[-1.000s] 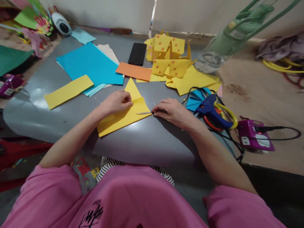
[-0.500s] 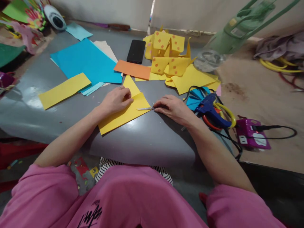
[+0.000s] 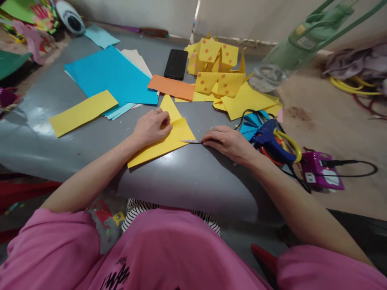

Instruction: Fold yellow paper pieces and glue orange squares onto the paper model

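A sheet of yellow paper (image 3: pixel 163 147) lies folded on the grey table, its back part rising to a point. My left hand (image 3: pixel 154 128) rests on it with curled fingers, thumb and fingertips pressing near the fold. To the right, my right hand (image 3: pixel 225 141) is closed around a slim metal craft knife (image 3: pixel 190 141). The blade points left and lies over the paper's right corner; most of the handle is hidden in the fingers, and its end shows below the palm.
Blue sheets (image 3: pixel 109 76), a yellow strip (image 3: pixel 83 113), an orange strip (image 3: pixel 171 87) and a black phone (image 3: pixel 175 64) lie behind. Spotted yellow paper shapes (image 3: pixel 219 83) stand at the back. A blue glue gun (image 3: pixel 269 139) with its cable lies right, near a purple box (image 3: pixel 322 171).
My right hand has drawn the craft knife slightly right and down, so less of the blade overlaps the paper. The left hand stays on the paper; the view has shifted a little.
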`<control>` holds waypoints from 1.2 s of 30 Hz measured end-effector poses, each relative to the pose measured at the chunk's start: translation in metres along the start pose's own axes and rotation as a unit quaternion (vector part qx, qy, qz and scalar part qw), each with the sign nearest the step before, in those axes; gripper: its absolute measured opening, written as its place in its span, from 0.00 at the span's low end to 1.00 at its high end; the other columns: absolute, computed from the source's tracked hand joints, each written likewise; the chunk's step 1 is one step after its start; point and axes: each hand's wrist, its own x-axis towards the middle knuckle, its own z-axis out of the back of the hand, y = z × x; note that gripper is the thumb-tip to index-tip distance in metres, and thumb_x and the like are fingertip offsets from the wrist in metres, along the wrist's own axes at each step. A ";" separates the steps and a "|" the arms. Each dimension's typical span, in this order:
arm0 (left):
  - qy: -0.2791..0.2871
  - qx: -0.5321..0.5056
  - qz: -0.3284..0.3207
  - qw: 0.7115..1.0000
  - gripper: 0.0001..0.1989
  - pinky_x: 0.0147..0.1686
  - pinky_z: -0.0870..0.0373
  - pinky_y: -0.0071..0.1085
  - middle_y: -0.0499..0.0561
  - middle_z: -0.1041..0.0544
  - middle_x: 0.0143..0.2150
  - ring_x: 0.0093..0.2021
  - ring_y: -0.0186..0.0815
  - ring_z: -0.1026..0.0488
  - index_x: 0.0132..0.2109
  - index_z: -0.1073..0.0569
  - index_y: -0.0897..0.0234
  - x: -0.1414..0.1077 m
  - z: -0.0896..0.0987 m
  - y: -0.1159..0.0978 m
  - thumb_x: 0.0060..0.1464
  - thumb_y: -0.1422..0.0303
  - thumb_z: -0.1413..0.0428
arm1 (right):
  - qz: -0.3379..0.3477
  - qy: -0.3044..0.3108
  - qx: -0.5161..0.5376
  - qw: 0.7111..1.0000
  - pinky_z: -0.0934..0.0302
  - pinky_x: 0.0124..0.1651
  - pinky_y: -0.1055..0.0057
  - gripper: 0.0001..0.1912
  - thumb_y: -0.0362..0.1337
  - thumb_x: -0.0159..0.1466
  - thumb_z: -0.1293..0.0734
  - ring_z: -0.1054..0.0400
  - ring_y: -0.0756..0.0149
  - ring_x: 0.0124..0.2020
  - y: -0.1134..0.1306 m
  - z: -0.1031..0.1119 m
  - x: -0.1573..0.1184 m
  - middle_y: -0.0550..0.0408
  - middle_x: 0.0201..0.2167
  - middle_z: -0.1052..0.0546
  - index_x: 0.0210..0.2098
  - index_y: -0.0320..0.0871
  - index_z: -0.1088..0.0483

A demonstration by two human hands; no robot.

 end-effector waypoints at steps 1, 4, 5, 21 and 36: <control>0.002 0.001 0.000 1.000 0.08 0.36 0.33 0.37 0.56 0.23 0.42 0.44 0.45 0.27 0.38 0.29 0.61 0.001 0.000 0.000 0.60 0.62 0.48 | -0.007 -0.009 -0.004 1.000 0.34 0.44 0.63 0.10 0.37 0.71 0.37 0.28 0.58 0.39 0.001 -0.002 -0.001 0.49 0.35 0.21 0.39 0.44 0.23; 0.008 0.009 0.002 1.000 0.09 0.39 0.31 0.39 0.57 0.23 0.43 0.46 0.46 0.26 0.40 0.28 0.62 0.002 -0.001 0.000 0.60 0.62 0.48 | -0.021 -0.038 -0.021 0.999 0.34 0.45 0.62 0.11 0.38 0.72 0.37 0.28 0.57 0.40 0.006 -0.009 0.001 0.48 0.36 0.21 0.40 0.44 0.23; 0.012 0.010 0.003 1.000 0.09 0.41 0.30 0.40 0.58 0.23 0.44 0.46 0.47 0.26 0.42 0.28 0.62 0.002 0.000 0.000 0.60 0.62 0.48 | -0.023 -0.041 -0.025 0.999 0.34 0.45 0.62 0.11 0.38 0.72 0.38 0.28 0.57 0.40 0.008 -0.011 0.003 0.48 0.36 0.21 0.40 0.45 0.23; 0.172 0.106 -0.195 0.960 0.33 0.74 0.70 0.51 0.49 0.54 0.79 0.78 0.46 0.59 0.76 0.50 0.54 -0.041 0.011 0.038 0.70 0.48 0.67 | -0.010 -0.072 -0.012 0.997 0.32 0.44 0.63 0.11 0.38 0.71 0.36 0.25 0.58 0.39 0.008 -0.015 -0.001 0.49 0.35 0.20 0.39 0.45 0.22; 0.173 0.083 -0.185 0.964 0.28 0.74 0.70 0.49 0.45 0.53 0.78 0.78 0.40 0.58 0.75 0.49 0.51 -0.041 0.014 0.035 0.72 0.61 0.67 | 0.003 -0.040 0.011 0.999 0.31 0.41 0.64 0.11 0.38 0.72 0.37 0.26 0.61 0.37 0.024 -0.016 0.004 0.50 0.36 0.19 0.40 0.47 0.22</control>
